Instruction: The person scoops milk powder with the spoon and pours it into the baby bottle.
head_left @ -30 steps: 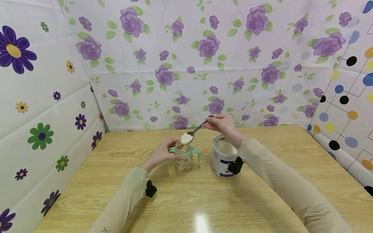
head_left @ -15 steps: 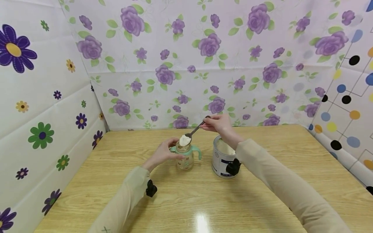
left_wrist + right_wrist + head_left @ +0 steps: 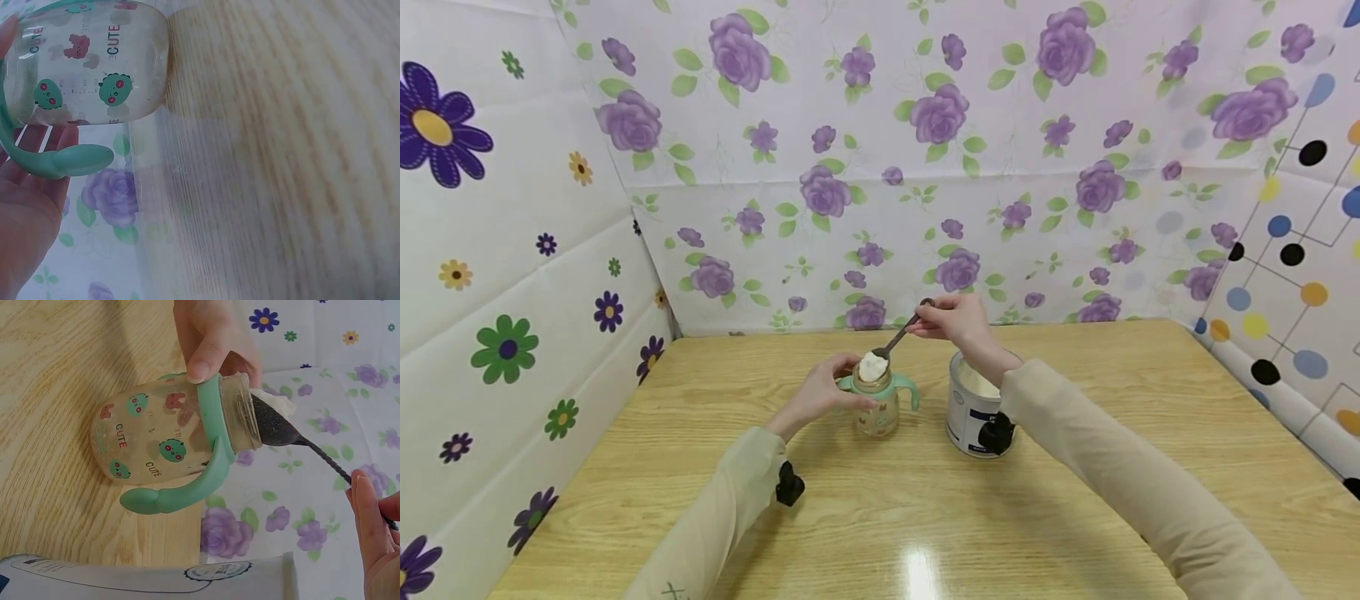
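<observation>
My left hand (image 3: 825, 398) grips the clear bottle (image 3: 878, 415) around its upper part, with the thumb in front. The bottle stands upright and uncapped on the table, its green handle (image 3: 214, 464) sticking out on the right-hand side. Between thumb and fingers, my right hand (image 3: 958, 325) pinches the dark spoon (image 3: 898, 337) near the end of its handle. White powder (image 3: 872, 367) is heaped in the spoon's bowl, which rests at or just over the bottle's mouth. In the right wrist view the spoon's bowl (image 3: 273, 423) meets the rim.
An open tin (image 3: 966, 415) of pale powder stands on the wooden table (image 3: 880, 517) right of the bottle, partly under my right wrist. Flowered cloth (image 3: 820, 250) hangs behind the table, and patterned sheets line both sides. Each wrist carries a black device.
My right hand has moved left and slightly down, bringing the spoonful of powder from above the bottle to its mouth. My left hand keeps its grip, almost still.
</observation>
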The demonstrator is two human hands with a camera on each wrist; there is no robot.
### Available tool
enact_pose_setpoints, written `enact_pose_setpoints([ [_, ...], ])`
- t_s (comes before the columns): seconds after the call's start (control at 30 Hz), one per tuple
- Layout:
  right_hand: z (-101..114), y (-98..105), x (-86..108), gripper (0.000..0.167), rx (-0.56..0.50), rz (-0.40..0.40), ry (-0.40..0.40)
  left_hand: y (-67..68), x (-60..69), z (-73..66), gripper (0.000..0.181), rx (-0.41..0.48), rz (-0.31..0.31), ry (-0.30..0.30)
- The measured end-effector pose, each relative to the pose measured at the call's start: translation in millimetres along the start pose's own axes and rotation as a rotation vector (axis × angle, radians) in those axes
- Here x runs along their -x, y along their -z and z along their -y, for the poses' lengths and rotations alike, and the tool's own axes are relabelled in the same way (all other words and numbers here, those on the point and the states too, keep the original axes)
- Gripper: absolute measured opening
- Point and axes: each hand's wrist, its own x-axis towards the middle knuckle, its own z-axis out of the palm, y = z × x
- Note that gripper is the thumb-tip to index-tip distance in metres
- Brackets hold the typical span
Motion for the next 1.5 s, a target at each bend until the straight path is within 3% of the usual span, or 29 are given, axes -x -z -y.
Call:
enact_pose_setpoints([
  [0.37, -2, -7, 0.8, 0.014, 0.114, 0.018, 0.057, 0.2, -0.8, -0.2, 0.054, 0.010, 0.007, 0.005],
  [0.77, -5, -11, 3.3, 0.017, 0.134, 0.075, 0.070, 1.7, -1.3, -0.1, 0.053, 0.009, 0.012, 0.023],
  [1.13, -8, -3, 4.1, 0.022, 0.087, 0.193, 0.105, 2.0, -2.1, 1.9, 0.052, 0.004, 0.016, 0.018],
  [1.5, -11, 7, 7.0, 0.021, -0.024, 0.262, 0.084, 1.0, -1.7, 2.3, 0.051, 0.011, 0.016, -0.001],
])
